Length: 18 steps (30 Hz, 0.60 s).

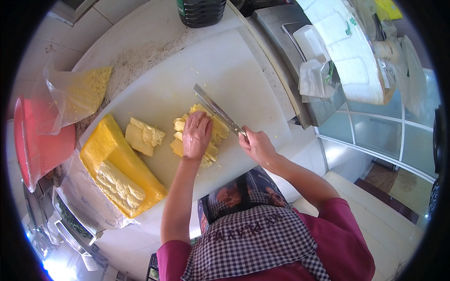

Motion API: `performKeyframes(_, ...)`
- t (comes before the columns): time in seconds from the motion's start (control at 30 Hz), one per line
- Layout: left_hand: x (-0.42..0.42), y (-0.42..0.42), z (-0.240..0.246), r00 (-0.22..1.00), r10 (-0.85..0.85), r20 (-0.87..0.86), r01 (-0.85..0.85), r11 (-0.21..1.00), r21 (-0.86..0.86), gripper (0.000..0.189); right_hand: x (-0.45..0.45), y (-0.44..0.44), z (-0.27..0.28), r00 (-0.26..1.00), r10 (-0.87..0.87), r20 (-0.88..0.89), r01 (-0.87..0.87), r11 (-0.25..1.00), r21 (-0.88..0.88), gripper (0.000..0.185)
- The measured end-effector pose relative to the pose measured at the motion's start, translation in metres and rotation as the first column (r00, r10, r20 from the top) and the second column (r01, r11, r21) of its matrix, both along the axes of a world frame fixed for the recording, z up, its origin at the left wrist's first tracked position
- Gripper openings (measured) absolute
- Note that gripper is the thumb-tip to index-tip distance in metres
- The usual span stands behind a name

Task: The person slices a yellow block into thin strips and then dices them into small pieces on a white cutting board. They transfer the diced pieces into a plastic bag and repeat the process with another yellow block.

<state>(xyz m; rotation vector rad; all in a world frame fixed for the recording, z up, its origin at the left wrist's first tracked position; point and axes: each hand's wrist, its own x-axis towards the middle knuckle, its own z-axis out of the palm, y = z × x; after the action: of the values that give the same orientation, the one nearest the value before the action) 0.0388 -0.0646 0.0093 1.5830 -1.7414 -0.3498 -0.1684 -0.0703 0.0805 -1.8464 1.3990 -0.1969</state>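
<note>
My left hand [197, 135] lies over a pile of sliced yellow food [218, 130], fingers bent and pressing it against the white cutting board [225, 66]. The food looks like tofu or egg loaf; what lies under my palm is hidden. In my right hand [258, 144] is the handle of a long knife [214, 107]. Its blade slants up and left along the pile's right edge. Left of the pile sits a thick, pale yellow chunk [144, 136]. Beyond it, a large yellow block [119, 154] with a cut-away pale face extends past the board's left edge.
A red plastic basin [56, 147] and a clear bag of yellow crumbs [82, 91] stand at the left. At the back is a dark ribbed bottle [202, 12]. A white foam box [351, 52] and a small white tray [311, 44] occupy the right side.
</note>
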Motion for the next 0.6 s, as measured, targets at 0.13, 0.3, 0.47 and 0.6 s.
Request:
performKeyframes(0.13, 0.001, 0.0, 0.0, 1.0, -0.002, -0.012, 0.002, 1.0, -0.01, 0.012, 0.0, 0.006, 0.004, 1.0, 0.016, -0.003, -0.016, 0.999, -0.028, 0.011)
performKeyframes(0.3, 0.002, 0.0, 0.0, 0.999, -0.012, -0.035, 0.012, 1.0, 0.0, 0.012, 0.013, 0.001, -0.007, 0.999, -0.015, -0.028, 0.013, 0.995, -0.094, 0.012)
performKeyframes(0.47, 0.001, 0.0, -0.001, 0.999, 0.018, -0.047, -0.018, 1.0, -0.008, 0.011, -0.001, 0.005, -0.002, 1.0, 0.016, 0.008, -0.017, 0.998, 0.066, 0.012)
performKeyframes(0.6, 0.003, 0.0, -0.002, 0.999, -0.001, -0.049, 0.0, 1.0, -0.029, 0.012, 0.007, 0.011, -0.009, 0.999, 0.026, -0.037, -0.031, 0.989, -0.146, 0.019)
